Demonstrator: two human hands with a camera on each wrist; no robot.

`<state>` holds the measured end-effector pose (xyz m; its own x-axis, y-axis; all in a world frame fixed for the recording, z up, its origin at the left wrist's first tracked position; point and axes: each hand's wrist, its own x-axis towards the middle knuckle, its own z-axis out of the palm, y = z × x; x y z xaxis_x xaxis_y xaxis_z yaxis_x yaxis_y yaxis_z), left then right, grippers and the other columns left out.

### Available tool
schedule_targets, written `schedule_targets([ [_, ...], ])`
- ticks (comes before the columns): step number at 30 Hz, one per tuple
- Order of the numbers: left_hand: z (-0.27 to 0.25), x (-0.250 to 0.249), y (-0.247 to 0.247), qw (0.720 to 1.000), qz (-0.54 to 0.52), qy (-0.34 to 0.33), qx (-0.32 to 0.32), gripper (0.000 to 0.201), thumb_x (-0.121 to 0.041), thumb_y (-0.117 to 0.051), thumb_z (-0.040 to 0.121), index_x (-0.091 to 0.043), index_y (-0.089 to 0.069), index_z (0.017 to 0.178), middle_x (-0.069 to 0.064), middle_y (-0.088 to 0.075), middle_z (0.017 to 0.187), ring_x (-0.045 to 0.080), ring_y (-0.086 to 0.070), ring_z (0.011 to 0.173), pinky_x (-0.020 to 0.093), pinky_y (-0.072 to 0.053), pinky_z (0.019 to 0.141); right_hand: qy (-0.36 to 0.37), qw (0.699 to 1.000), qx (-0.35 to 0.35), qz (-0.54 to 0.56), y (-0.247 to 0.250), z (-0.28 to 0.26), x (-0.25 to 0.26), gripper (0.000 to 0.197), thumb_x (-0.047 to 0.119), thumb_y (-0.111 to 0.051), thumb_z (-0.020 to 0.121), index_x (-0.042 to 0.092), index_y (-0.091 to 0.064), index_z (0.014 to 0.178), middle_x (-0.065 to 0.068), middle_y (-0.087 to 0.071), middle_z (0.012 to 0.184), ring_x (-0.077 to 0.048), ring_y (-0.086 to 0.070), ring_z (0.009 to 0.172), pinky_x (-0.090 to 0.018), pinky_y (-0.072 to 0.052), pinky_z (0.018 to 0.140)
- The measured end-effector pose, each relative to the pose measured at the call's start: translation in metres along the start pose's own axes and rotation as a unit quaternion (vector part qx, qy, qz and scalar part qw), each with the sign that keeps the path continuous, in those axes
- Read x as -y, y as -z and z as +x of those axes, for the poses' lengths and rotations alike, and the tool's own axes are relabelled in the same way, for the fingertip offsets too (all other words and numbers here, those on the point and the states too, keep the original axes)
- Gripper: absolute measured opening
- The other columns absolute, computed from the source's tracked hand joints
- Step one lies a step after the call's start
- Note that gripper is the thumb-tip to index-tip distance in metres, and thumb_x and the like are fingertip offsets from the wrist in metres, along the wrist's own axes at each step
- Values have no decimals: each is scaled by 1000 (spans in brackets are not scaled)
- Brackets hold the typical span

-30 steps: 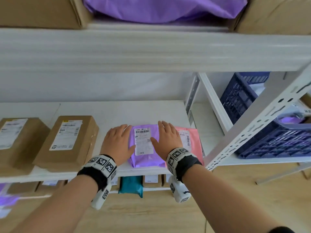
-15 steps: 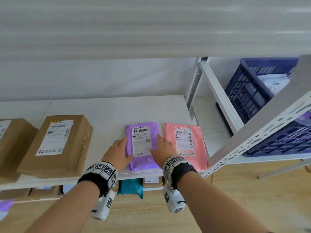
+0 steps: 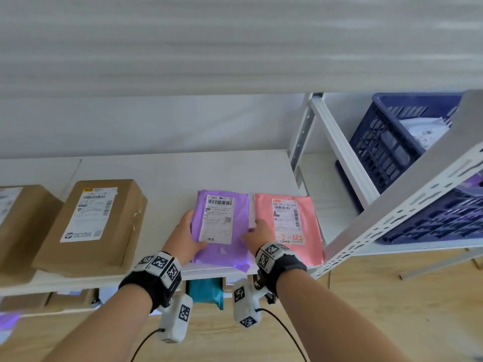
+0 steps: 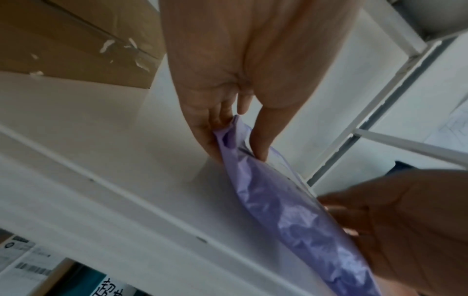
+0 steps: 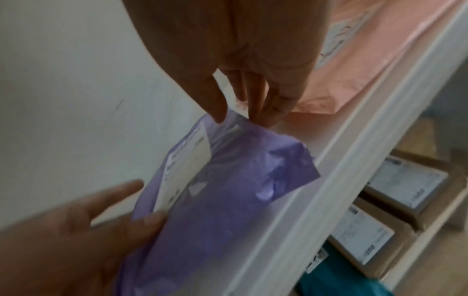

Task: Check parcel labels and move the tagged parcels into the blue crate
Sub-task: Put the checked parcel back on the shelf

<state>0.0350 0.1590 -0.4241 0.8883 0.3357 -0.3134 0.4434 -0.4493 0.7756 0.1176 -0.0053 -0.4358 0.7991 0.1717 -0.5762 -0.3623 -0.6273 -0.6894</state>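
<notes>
A purple parcel (image 3: 222,246) with a white label (image 3: 218,218) lies on the white shelf (image 3: 156,173), its near end over the front edge. My left hand (image 3: 184,236) grips its left edge; in the left wrist view the thumb of that hand (image 4: 235,148) sits on top of the parcel (image 4: 291,210) and the fingers reach under it. My right hand (image 3: 257,231) pinches the right edge, thumb on top in the right wrist view (image 5: 243,116). A pink parcel (image 3: 287,257) with orange handwriting lies just right of it. The blue crate (image 3: 407,158) stands at the far right.
Two brown boxes (image 3: 91,223) (image 3: 18,223) sit on the shelf to the left. A slanted white rack brace (image 3: 392,205) runs between the parcels and the crate, which holds a white parcel (image 3: 423,131). A teal parcel (image 3: 206,291) and boxes lie on the lower shelf.
Both hands have drawn back from lying flat over the purple parcel to gripping its two side edges near the front. The label and the pink parcel now show fully.
</notes>
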Motion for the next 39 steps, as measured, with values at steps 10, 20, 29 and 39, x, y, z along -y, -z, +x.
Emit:
schedule_targets([
  [10,-26,-31,41,999,-43,-30,7,41,-8,-73,82,-22,-51,114,-3,-64,110,17,-62,102,35,-52,89,114,993,2,21,26,-34,25,37,-3,-52,89,7,-61,123,-8,-67,97,-12,-56,69,-17,-45,62],
  [20,-60,-74,83,991,-123,-43,-12,18,-24,-54,97,-12,-62,107,11,-71,98,26,-69,84,29,-57,64,166,982,13,92,51,-76,63,39,-3,-52,90,8,-56,127,-11,-68,105,-31,-65,90,-54,-54,87],
  [29,-78,-87,104,985,-165,-54,-15,15,-17,-56,96,-11,-66,105,12,-74,99,30,-70,87,44,-57,81,200,975,21,94,67,-107,79,30,3,-45,97,8,-55,125,-14,-65,104,-29,-61,93,-54,-52,90],
  [39,-82,-88,112,984,-142,-78,-76,17,-17,-68,88,-2,-68,95,13,-74,88,33,-72,82,50,-58,76,242,968,3,62,73,-118,84,27,11,-62,91,3,-58,117,-15,-64,112,-33,-64,102,-47,-57,83],
])
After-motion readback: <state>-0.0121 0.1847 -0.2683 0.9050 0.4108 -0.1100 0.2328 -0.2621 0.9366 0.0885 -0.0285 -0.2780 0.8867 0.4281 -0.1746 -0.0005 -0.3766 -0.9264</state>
